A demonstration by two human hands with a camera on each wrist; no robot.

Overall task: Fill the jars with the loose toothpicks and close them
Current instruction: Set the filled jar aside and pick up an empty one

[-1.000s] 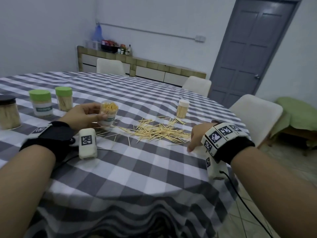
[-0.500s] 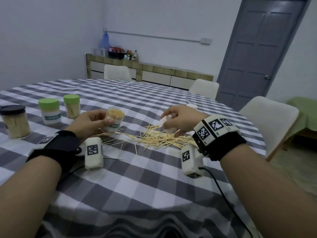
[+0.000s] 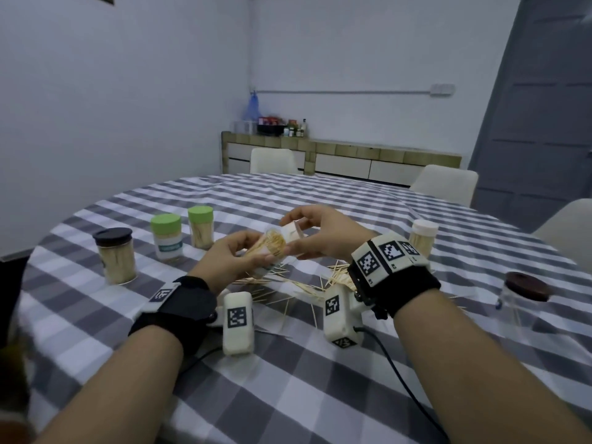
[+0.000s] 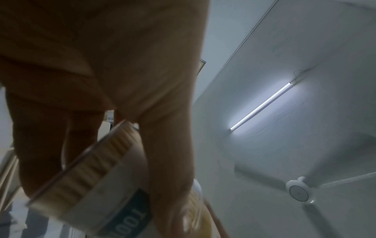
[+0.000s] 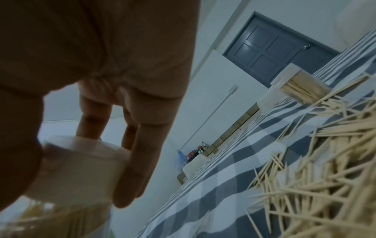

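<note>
Gripping the tilted jar, left hand — right hand pinching its lid.

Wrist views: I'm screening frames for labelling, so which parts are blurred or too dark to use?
Left wrist view: the left hand is a dim, shadowed mass, the jar motion-smeared, the ceiling tube light glaring. Right wrist view: the white lid and right hand are soft; loose toothpicks blur toward the corner.

Checked table with jars, toothpicks
</note>
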